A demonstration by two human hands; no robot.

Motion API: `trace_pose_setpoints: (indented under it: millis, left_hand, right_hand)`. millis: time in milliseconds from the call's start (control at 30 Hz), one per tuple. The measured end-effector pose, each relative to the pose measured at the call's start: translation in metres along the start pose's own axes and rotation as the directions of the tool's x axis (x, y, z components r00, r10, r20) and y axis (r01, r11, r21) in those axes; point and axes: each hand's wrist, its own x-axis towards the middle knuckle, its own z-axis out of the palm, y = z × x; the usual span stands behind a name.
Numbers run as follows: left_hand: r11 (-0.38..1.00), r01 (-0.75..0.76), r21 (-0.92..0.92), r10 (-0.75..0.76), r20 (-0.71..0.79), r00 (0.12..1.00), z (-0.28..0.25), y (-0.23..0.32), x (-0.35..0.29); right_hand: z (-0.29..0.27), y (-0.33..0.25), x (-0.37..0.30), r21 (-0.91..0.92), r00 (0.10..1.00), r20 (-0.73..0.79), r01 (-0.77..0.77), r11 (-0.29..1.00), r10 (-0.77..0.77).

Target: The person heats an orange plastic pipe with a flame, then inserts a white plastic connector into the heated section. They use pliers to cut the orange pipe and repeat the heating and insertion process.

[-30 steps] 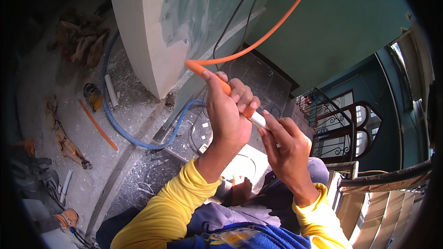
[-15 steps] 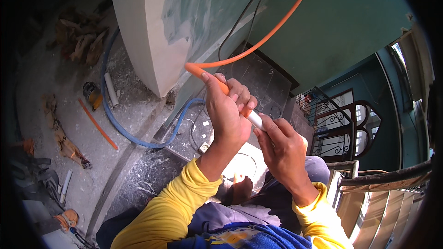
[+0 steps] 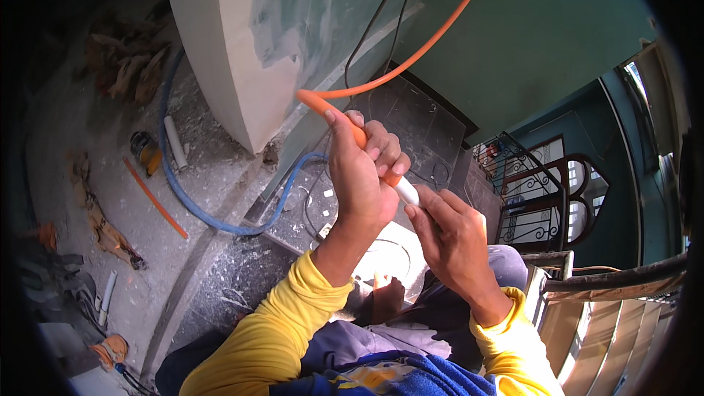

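My left hand is wrapped round an orange flexible tube, the thumb lying along it. From the fist the tube bends sharply and arcs up toward the top of the view. A short white pipe piece sticks out of the orange end below my left fingers. The thumb and fingers of my right hand are closed at the tip of that white piece. How far it reaches between them is hidden.
A blue hose curves over the dusty floor beside the white pillar. White pipe offcuts, an orange tube piece, a yellow-and-black tool and torn brown paper lie left. Dark cables hang along the green wall.
The view has shifted slightly. My right fingers have drawn back a little along the white piece, so its rounded end shows more. My left grip on the orange tube is unchanged.
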Motion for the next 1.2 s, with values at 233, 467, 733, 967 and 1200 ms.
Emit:
trace_pose_setpoints:
  millis: [233, 467, 733, 967, 1200]
  left_hand:
    - [0.999, 0.000, -0.038, 0.000, -0.009, 1.000, -0.005, -0.008, 0.003]
    - [0.999, -0.008, 0.047, 0.009, -0.018, 1.000, 0.000, -0.003, 0.000]
    - [0.977, 0.203, -0.071, -0.206, -0.035, 0.978, -0.006, 0.009, 0.011]
    - [0.983, 0.186, -0.002, -0.186, -0.035, 0.982, 0.000, 0.008, 0.003]
    - [0.994, 0.104, 0.015, -0.105, 0.035, 0.994, -0.005, -0.002, 0.002]
  right_hand:
    - [-0.004, 0.002, -0.002, -0.032, 0.999, 0.032, -0.013, 0.999, 0.014]
    - [0.004, 0.005, -0.006, -0.168, 0.994, -0.055, 0.080, 0.983, -0.090]
    - [0.000, 0.013, -0.001, -0.101, 0.987, -0.061, 0.139, 0.985, -0.145]
    - [0.002, 0.014, -0.003, -0.267, 0.972, -0.091, 0.186, 0.946, -0.217]
    - [0.006, 0.013, -0.005, -0.348, 0.963, -0.115, 0.190, 0.918, -0.242]
